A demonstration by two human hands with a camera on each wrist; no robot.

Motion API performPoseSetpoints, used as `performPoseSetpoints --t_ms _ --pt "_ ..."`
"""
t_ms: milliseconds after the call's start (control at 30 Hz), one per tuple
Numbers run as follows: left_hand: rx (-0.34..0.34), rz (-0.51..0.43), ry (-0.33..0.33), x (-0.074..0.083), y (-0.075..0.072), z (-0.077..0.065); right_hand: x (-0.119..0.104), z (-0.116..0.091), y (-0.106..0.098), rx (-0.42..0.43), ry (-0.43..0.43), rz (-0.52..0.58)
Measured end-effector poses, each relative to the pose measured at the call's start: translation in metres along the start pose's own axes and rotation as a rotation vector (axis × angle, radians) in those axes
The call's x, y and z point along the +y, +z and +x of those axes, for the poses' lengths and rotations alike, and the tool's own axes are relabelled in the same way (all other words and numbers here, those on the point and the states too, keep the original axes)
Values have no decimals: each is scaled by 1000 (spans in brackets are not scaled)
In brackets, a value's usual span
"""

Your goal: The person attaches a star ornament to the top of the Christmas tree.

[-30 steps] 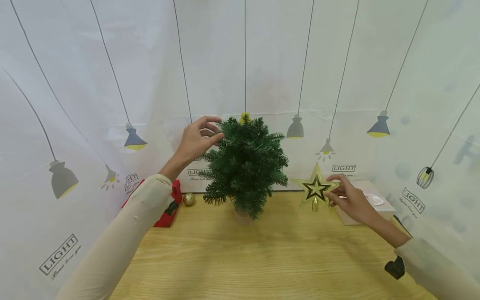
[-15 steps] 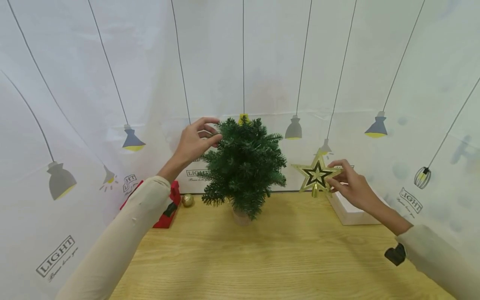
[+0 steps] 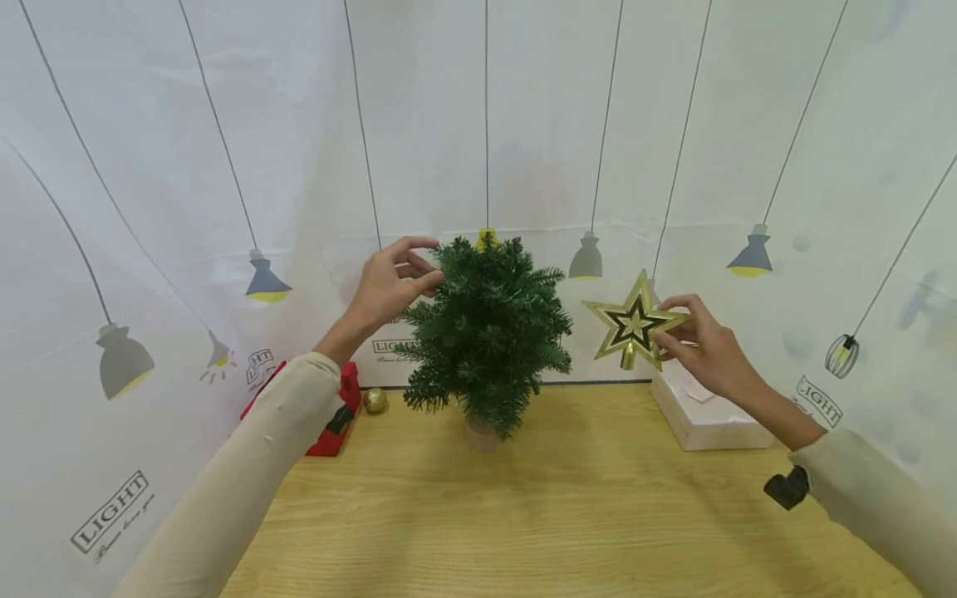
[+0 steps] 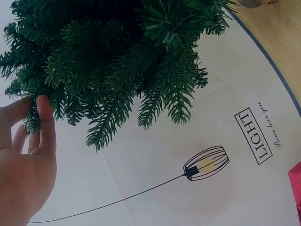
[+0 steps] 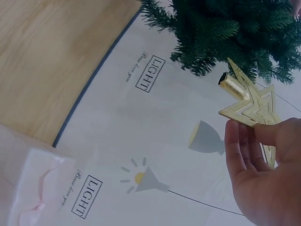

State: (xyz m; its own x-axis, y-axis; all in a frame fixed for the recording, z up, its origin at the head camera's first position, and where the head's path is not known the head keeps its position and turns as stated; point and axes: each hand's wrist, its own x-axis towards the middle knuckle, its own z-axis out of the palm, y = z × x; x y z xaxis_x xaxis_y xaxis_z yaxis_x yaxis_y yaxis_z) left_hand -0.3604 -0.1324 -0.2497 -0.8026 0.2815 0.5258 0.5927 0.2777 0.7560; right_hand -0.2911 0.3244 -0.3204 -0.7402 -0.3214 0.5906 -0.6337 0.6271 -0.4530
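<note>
Two bare hands are raised over the tabletop (image 3: pixel 523 515), a small green tree (image 3: pixel 489 340) between them in the middle of the frame. The left hand (image 3: pixel 389 284) is at the tree's upper left; seen from the left wrist, its grip is nearly closed, thumb and forefinger pinching the tip of one sprig. The needles hide just where the fingertips meet it. The right hand (image 3: pixel 706 353), right of centre, pinches a gold star (image 3: pixel 634 320) by one point, which the thumb partly covers; its grip is closed to the star's thin edge. The star is held up off the tabletop, apart from the tree, a short gold tube (image 3: pixel 629 357) at its lower side.

The tree's pot (image 3: pixel 482 436) is mostly buried under branches, and the leafy top covers most of a yellow printed lamp (image 3: pixel 488 239) on the wall sheet (image 3: pixel 538 100). At left a gold ball (image 3: pixel 375 401) sits near a red box (image 3: pixel 321 447), if box it is: the left sleeve (image 3: pixel 247 465) blocks much of it. The right forearm overlaps a pale pink box (image 3: pixel 684 407), and the right sleeve (image 3: pixel 860 498) runs out of frame at lower right.
</note>
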Motion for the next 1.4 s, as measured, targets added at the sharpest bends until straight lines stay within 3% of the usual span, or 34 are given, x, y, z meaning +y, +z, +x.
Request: performPoseSetpoints --t_ms 200,800,1400 --pt "-3 7 8 -1 -1 0 -7 14 -8 18 60 -19" --pt "-2 31 0 -3 -4 -4 -28 44 -22 57 37 -14" --pt "-1 21 6 1 0 -2 -66 81 -31 117 54 4"
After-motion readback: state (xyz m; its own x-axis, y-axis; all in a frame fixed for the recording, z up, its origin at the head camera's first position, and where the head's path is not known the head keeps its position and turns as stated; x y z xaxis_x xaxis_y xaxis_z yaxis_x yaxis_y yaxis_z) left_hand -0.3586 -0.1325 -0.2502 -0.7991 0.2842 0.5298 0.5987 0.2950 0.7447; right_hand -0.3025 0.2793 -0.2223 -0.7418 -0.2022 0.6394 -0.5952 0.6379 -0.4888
